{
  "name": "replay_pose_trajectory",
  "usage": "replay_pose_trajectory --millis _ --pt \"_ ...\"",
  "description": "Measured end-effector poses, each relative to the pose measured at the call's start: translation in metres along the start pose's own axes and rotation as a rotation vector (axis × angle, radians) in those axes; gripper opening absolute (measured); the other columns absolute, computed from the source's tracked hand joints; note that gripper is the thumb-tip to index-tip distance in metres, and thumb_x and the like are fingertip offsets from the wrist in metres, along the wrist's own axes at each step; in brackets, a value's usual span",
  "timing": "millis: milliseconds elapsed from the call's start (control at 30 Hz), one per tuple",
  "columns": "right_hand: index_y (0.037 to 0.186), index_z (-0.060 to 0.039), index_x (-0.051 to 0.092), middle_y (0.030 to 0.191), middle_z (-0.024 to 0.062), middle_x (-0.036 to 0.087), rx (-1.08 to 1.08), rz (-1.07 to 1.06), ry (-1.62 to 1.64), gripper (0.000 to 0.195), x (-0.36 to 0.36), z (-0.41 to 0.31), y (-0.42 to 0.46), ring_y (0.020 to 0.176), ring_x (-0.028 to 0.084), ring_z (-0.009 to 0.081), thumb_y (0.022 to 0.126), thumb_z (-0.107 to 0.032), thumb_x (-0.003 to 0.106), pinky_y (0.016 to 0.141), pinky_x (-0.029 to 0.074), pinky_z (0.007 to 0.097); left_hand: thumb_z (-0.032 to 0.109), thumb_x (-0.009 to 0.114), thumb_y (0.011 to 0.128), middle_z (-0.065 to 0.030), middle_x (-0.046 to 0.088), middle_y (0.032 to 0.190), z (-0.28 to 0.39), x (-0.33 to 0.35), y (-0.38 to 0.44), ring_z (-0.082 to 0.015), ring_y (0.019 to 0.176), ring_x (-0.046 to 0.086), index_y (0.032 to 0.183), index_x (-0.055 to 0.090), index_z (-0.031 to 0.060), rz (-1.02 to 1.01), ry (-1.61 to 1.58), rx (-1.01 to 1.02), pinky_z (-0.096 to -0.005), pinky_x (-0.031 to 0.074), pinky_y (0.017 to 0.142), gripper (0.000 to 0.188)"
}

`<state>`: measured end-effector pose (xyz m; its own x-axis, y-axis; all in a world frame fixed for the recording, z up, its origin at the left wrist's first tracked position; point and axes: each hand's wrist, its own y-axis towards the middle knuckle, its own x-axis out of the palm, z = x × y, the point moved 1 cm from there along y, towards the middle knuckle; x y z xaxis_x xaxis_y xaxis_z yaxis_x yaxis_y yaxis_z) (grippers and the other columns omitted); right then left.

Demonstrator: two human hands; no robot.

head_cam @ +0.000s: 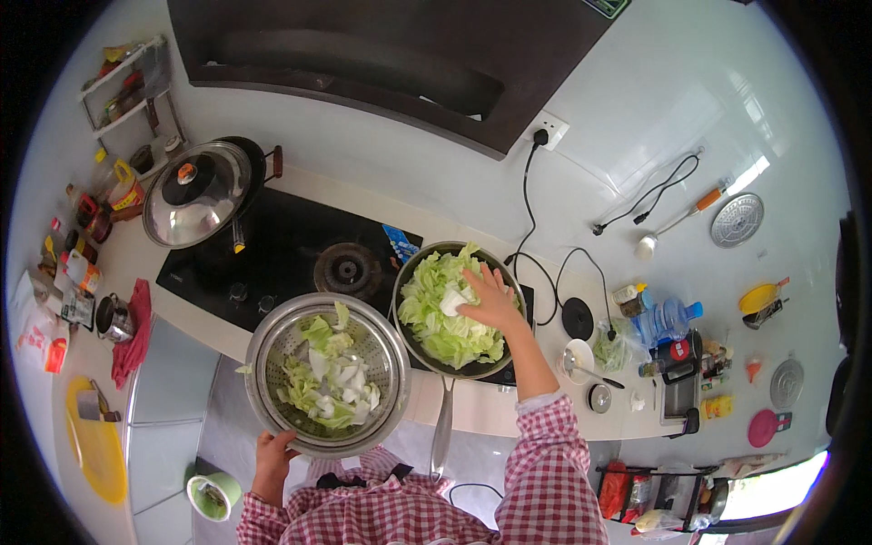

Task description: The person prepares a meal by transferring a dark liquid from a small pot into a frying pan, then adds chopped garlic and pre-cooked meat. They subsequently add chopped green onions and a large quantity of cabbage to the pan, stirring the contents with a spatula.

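My left hand [274, 453] grips the lower rim of a steel colander [259, 402], which appears nested with a metal basin. Torn leafy greens, probably cabbage, and pale stem pieces [337, 381] lie inside it. To the right, a frying pan [446, 371] with a long metal handle stands over the right part of the black gas hob [211, 266], heaped with light green leaves [429, 300]. On the right side of that heap rests my right hand [492, 300], fingers spread, near a white stem piece [453, 298]; whether it grips any leaf I cannot tell.
A lidded wok [197, 194] covers the hob's left end. Bottles [88, 214] and a steel cup [116, 319] stand farther left. Right of the pan are a black cord [528, 204], a black disc [578, 319] and a white bowl [578, 357]. A green bin [214, 496] stands below.
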<state>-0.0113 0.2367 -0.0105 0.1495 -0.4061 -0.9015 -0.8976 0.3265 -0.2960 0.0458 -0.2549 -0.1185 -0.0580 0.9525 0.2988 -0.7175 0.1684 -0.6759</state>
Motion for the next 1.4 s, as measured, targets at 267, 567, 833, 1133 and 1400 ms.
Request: replay_pose_trajectory --millis 267,567,833,1133,1400 --pt "0.123 -0.0152 0.053 0.140 0.0140 0.030 -0.121 0.242 -0.171 0.060 0.026 -0.048 -0.026 0.131 0.018 0.0399 0.073 -0.045 0.064 0.101 0.015 0.0608 0.006 0.060 0.079 -0.0070 0.064 0.088 0.003 0.004 0.001 -0.0199 0.077 0.063 0.096 0.061 0.0025 -0.011 0.041 -0.006 -0.0339 0.055 0.062 0.017" --pt "0.114 -0.0117 0.057 0.119 0.0103 0.054 -0.980 0.082 0.073 0.032 0.163 -0.205 -0.008 0.116 0.046 0.0274 0.084 -0.021 0.056 0.094 0.039 0.0418 0.004 0.059 0.080 -0.0081 0.065 0.090 -0.003 0.001 0.007 -0.0194 0.076 0.064 0.101 0.059 0.0015 -0.101 -0.010 -0.001 -0.0350 0.057 0.064 0.021" --pt "0.133 -0.0156 0.040 0.125 0.0209 0.044 -0.434 -0.388 -0.116 0.078 0.203 -0.175 -0.016 0.119 0.039 0.0404 0.075 -0.067 0.050 0.096 0.035 0.0475 0.006 0.061 0.079 -0.0055 0.065 0.086 -0.007 0.001 0.007 -0.0169 0.070 0.063 0.096 0.060 0.0039 -0.058 -0.101 0.008 -0.0315 0.053 0.055 0.017" --pt "0.135 -0.0182 0.035 0.118 0.0280 0.042 -0.281 -0.501 0.336 0.084 0.240 -0.201 -0.085 0.110 0.044 0.0416 0.062 -0.041 0.071 0.093 0.038 0.0431 0.008 0.062 0.080 -0.0047 0.063 0.082 -0.004 0.008 0.006 -0.0156 0.065 0.062 0.095 0.058 0.0055 -0.017 -0.111 -0.039 -0.0288 0.051 0.048 0.016" --pt "0.113 -0.0135 0.058 0.111 0.0180 0.055 -0.347 -0.410 0.381 0.053 0.256 -0.211 -0.080 0.105 0.051 0.0338 0.061 -0.016 0.068 0.090 0.041 0.0367 0.002 0.058 0.082 -0.0066 0.063 0.085 0.001 0.008 0.006 -0.0178 0.068 0.063 0.096 0.056 0.0036 -0.045 -0.121 -0.012 -0.0299 0.055 0.050 0.014"
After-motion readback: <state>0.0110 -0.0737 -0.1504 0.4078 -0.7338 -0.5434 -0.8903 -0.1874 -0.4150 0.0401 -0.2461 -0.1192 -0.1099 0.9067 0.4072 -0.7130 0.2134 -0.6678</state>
